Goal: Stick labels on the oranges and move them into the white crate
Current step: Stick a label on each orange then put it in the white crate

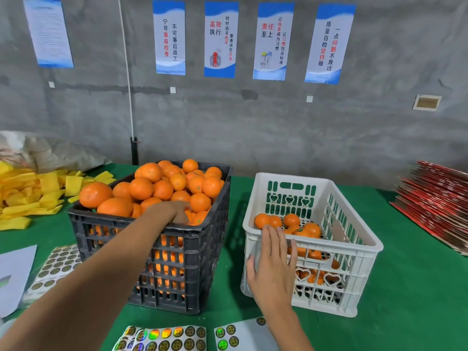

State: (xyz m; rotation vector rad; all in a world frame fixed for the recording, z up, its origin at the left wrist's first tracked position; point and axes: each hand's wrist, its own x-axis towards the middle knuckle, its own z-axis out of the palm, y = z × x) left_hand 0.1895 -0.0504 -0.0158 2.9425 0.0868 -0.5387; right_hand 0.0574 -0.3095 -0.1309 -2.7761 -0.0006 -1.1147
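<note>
Where a green cloth covers the worktop [417,287] before a grey concrete wall with 5 posters, 2 slotted plastic crates stand: black crate [202,249] heaped with oranges [162,188], white crate [354,249] holding a few. Left hand [178,211] reaches among the heap, grip unclear. Right hand [274,262], fingers straight, released, rests against the white crate's near wall. Glossy round label sheets [164,338] lie nearest.

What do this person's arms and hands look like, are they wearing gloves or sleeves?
No gloves and no sleeves show. Both forearms are bare all the way to the bottom edge of the picture, and both the left hand and the right hand are bare too. No watch, ring, bracelet or other marking shows on either wrist or on the fingers in view.
</note>
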